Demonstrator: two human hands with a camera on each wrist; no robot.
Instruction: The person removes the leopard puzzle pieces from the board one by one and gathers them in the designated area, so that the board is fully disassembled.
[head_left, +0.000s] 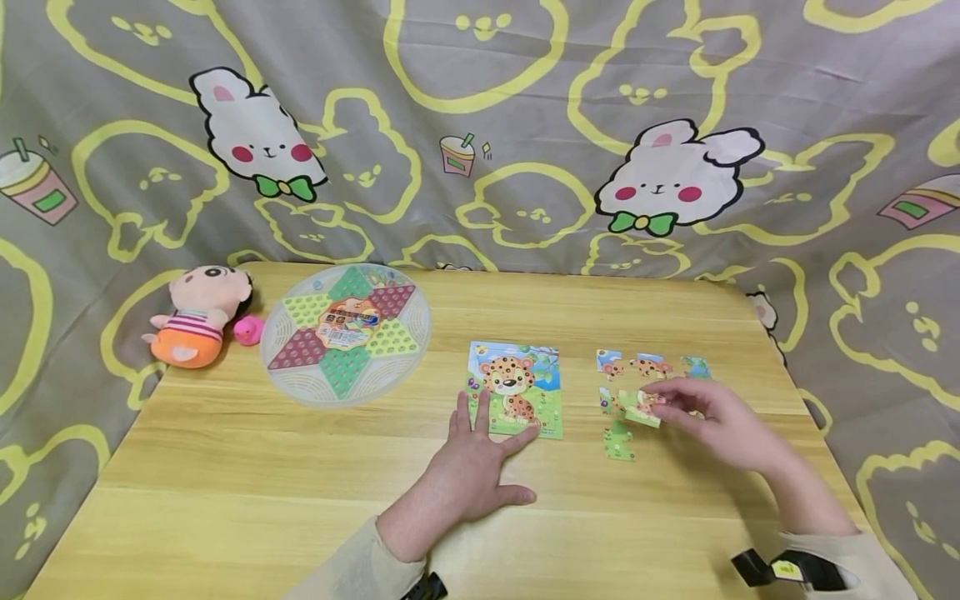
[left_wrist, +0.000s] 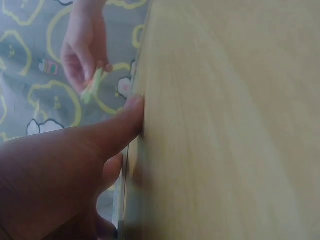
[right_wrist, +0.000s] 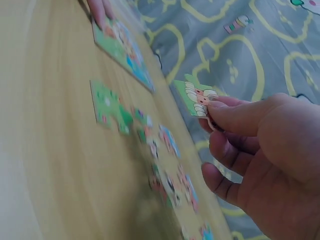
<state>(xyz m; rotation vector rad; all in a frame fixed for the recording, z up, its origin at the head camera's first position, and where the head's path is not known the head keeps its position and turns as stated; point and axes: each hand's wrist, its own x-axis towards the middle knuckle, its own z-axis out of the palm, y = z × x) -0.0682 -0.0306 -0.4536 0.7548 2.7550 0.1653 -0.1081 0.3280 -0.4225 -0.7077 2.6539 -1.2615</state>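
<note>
My right hand (head_left: 712, 425) pinches a jigsaw puzzle piece (right_wrist: 192, 97) between thumb and fingers, raised above the table. Green and cream patches show on the piece. Several loose puzzle pieces (head_left: 618, 442) lie spaced out beneath and around that hand, with parts of a spotted animal on some; the hand hides a few. To their left lies a puzzle board (head_left: 513, 379) picturing a spotted leopard cub on grass under blue sky. My left hand (head_left: 472, 467) rests with spread fingers on the board's lower part, thumb on the table.
A round star-patterned Chinese checkers board (head_left: 382, 375) lies left of the puzzle board. Beyond it sit a small pink toy duck (head_left: 248, 330) and a plush doll (head_left: 198, 321). A patterned grey curtain (head_left: 525, 125) hangs behind the wooden table (head_left: 262, 500).
</note>
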